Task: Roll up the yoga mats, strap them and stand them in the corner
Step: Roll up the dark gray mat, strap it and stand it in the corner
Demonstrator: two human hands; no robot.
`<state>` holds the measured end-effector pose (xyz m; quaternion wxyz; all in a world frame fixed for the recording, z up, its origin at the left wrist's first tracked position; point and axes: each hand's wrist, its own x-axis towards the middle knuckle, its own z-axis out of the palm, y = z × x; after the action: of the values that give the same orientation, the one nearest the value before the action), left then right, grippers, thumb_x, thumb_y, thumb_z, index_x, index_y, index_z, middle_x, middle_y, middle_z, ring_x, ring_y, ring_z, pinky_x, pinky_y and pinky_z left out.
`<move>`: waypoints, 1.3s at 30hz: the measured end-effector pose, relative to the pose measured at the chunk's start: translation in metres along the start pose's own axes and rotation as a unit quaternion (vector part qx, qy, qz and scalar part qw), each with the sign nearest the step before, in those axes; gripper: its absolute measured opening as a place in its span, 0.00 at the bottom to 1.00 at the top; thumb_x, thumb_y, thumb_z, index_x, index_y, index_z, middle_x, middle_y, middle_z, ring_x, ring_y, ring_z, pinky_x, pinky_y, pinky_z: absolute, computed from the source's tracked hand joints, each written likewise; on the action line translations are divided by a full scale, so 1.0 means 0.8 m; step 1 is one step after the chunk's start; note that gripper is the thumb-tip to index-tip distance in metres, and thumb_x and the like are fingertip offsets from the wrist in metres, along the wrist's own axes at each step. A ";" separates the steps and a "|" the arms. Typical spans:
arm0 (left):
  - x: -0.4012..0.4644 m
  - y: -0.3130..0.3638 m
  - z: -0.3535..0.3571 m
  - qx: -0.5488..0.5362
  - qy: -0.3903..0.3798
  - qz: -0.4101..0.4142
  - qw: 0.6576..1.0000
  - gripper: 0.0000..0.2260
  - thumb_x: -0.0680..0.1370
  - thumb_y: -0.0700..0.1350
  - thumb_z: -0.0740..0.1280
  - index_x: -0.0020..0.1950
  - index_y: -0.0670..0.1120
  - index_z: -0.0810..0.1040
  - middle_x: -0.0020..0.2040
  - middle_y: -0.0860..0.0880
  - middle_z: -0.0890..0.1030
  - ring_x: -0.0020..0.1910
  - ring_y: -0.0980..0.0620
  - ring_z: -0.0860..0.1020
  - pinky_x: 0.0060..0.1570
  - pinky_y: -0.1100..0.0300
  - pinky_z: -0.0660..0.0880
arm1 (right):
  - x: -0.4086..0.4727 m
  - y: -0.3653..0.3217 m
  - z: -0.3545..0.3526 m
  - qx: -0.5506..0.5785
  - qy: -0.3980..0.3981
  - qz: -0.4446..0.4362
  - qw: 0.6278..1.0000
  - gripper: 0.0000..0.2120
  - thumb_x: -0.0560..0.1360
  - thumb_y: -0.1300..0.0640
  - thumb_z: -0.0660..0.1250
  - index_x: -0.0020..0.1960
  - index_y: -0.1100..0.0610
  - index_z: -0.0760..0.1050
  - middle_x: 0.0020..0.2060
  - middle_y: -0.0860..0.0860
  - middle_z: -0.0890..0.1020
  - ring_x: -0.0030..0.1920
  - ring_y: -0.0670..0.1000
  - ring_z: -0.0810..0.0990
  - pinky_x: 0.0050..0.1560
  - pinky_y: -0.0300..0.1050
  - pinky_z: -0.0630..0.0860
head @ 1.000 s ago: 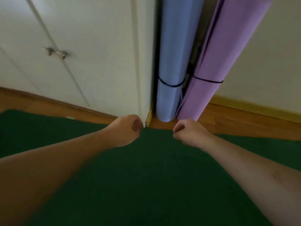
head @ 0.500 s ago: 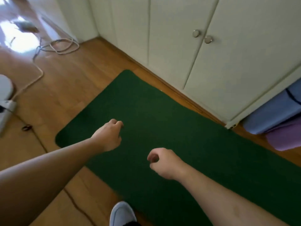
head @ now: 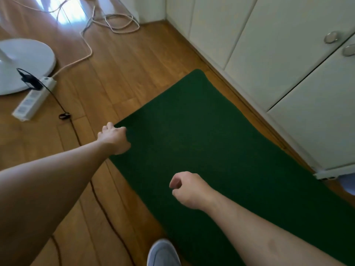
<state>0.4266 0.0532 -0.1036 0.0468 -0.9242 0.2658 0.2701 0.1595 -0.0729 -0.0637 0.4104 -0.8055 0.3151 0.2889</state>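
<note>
Green and flat on the wooden floor (head: 119, 60) beside the cupboards (head: 278, 60), the mat (head: 221, 150) lies unrolled. Our left hand (head: 113, 139) reaches its near corner, fingers loosely curled, holding nothing we can see. Our right hand (head: 189, 190) hovers in a loose empty fist. We should grip both corners evenly and roll tight and straight.

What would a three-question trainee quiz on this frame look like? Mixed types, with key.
1. True or false: the green mat is already rolled up.
2. Which hand is nearer the mat's short end: A) left hand B) right hand?
3. Fill in: a black cord runs from the ___ beside the fan base.

Key: 1 false, it lies flat on the floor. 2 A, near that end's corner. 3 power strip.
</note>
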 end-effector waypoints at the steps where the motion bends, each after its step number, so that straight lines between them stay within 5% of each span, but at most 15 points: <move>1: 0.000 -0.003 -0.003 -0.013 0.011 0.000 1.000 0.19 0.80 0.49 0.70 0.70 0.50 0.75 0.68 0.39 0.70 0.68 0.36 0.71 0.70 0.38 0.70 | 0.000 -0.003 -0.001 -0.001 0.004 -0.002 1.000 0.17 0.81 0.62 0.66 0.66 0.47 0.79 0.62 0.47 0.80 0.61 0.49 0.80 0.60 0.47 0.81; 6: -0.028 0.002 -0.024 -0.070 0.097 0.075 0.990 0.10 0.79 0.46 0.71 0.56 0.51 0.72 0.52 0.47 0.78 0.48 0.48 0.79 0.49 0.47 0.82 | -0.006 -0.015 -0.008 0.007 0.010 0.008 1.000 0.18 0.81 0.63 0.64 0.67 0.48 0.78 0.63 0.48 0.80 0.61 0.50 0.80 0.59 0.47 0.81; 11: -0.093 0.083 -0.089 -0.173 -0.016 0.158 0.972 0.13 0.77 0.43 0.73 0.56 0.51 0.72 0.49 0.46 0.82 0.41 0.46 0.85 0.40 0.45 0.85 | -0.035 -0.028 -0.030 0.094 0.056 0.005 0.994 0.14 0.82 0.55 0.67 0.67 0.49 0.74 0.59 0.49 0.81 0.53 0.49 0.83 0.49 0.47 0.83; 14: -0.152 0.150 -0.134 -0.273 -0.072 0.221 0.933 0.12 0.77 0.37 0.72 0.56 0.45 0.73 0.47 0.40 0.85 0.37 0.41 0.86 0.37 0.43 0.85 | -0.083 -0.045 -0.067 0.322 0.121 -0.007 0.939 0.09 0.82 0.47 0.65 0.59 0.51 0.75 0.53 0.55 0.84 0.50 0.56 0.86 0.50 0.60 0.86; 19: -0.282 0.252 -0.193 -0.322 -0.119 0.360 0.867 0.11 0.78 0.33 0.71 0.58 0.40 0.75 0.47 0.35 0.85 0.40 0.38 0.87 0.40 0.46 0.85 | -0.218 -0.033 -0.153 0.509 0.192 -0.079 0.836 0.24 0.84 0.38 0.62 0.49 0.57 0.85 0.40 0.60 0.87 0.37 0.57 0.86 0.34 0.46 0.81; 21: -0.334 0.287 -0.203 -0.330 -0.121 0.398 0.848 0.11 0.78 0.34 0.71 0.59 0.41 0.76 0.49 0.38 0.85 0.42 0.40 0.87 0.43 0.47 0.86 | -0.272 -0.010 -0.177 0.485 0.238 -0.076 0.838 0.22 0.83 0.41 0.66 0.59 0.61 0.79 0.43 0.62 0.87 0.38 0.60 0.87 0.37 0.53 0.84; 24: -0.413 0.342 -0.201 -0.309 -0.154 0.452 0.823 0.12 0.79 0.36 0.72 0.61 0.42 0.76 0.50 0.41 0.86 0.45 0.42 0.87 0.49 0.45 0.85 | -0.355 0.044 -0.189 0.415 0.309 -0.070 0.853 0.13 0.85 0.50 0.65 0.58 0.59 0.79 0.45 0.61 0.87 0.39 0.62 0.87 0.41 0.62 0.86; 29: -0.536 0.431 -0.160 -0.232 -0.236 0.539 0.775 0.12 0.83 0.40 0.68 0.67 0.45 0.76 0.54 0.47 0.87 0.52 0.51 0.86 0.59 0.50 0.83 | -0.509 0.163 -0.170 0.284 0.402 -0.055 0.869 0.07 0.85 0.58 0.65 0.52 0.53 0.81 0.45 0.51 0.88 0.49 0.55 0.87 0.49 0.55 0.82; 32: -0.599 0.480 -0.124 -0.139 -0.188 0.606 0.760 0.18 0.79 0.40 0.71 0.67 0.50 0.75 0.54 0.57 0.85 0.52 0.62 0.83 0.59 0.60 0.80 | -0.596 0.231 -0.149 0.296 0.404 -0.069 0.863 0.08 0.85 0.63 0.66 0.59 0.54 0.82 0.53 0.51 0.89 0.57 0.53 0.86 0.61 0.54 0.81; 35: -0.662 0.527 -0.087 -0.093 -0.147 0.656 0.735 0.16 0.78 0.40 0.69 0.64 0.51 0.76 0.53 0.60 0.84 0.52 0.65 0.81 0.54 0.69 0.77 | -0.673 0.287 -0.122 0.317 0.420 -0.078 0.847 0.10 0.84 0.66 0.64 0.57 0.56 0.82 0.51 0.53 0.88 0.54 0.49 0.85 0.58 0.52 0.79; 39: -0.727 0.571 -0.042 -0.036 -0.083 0.731 0.676 0.21 0.77 0.40 0.70 0.69 0.50 0.73 0.58 0.58 0.78 0.54 0.60 0.77 0.58 0.61 0.75 | -0.752 0.354 -0.078 0.361 0.447 -0.041 0.817 0.13 0.84 0.69 0.62 0.52 0.57 0.82 0.47 0.52 0.88 0.49 0.48 0.84 0.51 0.46 0.79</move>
<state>-0.2083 -0.0738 0.2561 -0.1768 -0.4100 0.8420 0.3026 -0.4200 -0.0946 0.2670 0.4971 -0.6525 0.5120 -0.2547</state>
